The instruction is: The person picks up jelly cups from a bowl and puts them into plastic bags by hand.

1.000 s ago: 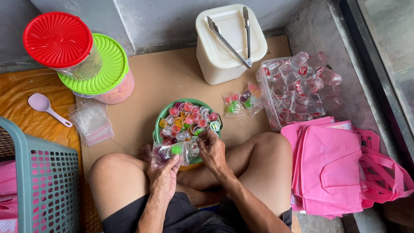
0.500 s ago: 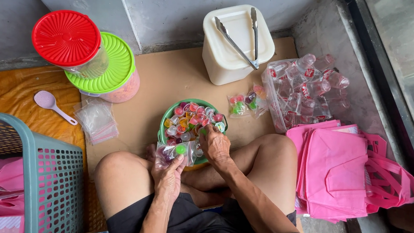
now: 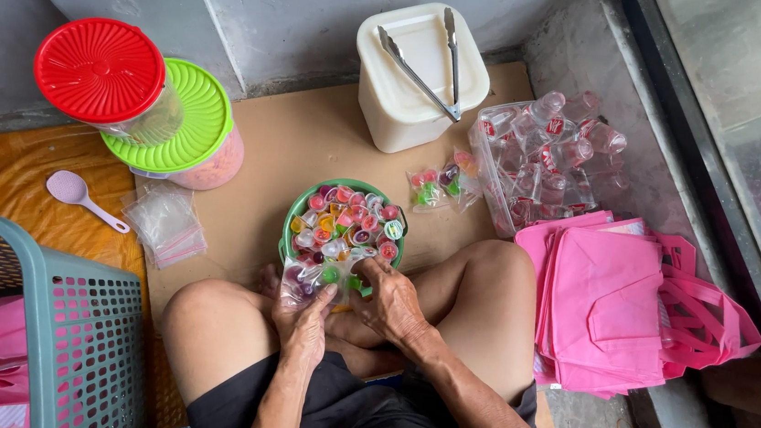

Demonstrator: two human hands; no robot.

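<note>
Seated person filling a small clear bag (image 3: pixel 301 282) with jelly cups: left hand (image 3: pixel 305 325) grips the bag at the green bowl's (image 3: pixel 291 225) near rim; right hand (image 3: pixel 394 300) pinches cups beside it. Next, probably, dropping them in.

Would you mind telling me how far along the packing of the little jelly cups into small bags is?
Done: two filled small bags lie on the cardboard beside the white tub. In hand: the left hand holds a clear bag partly filled with cups, and the right hand is at its opening. Left: the green bowl is heaped with jelly cups, and a stack of empty bags waits.
</note>
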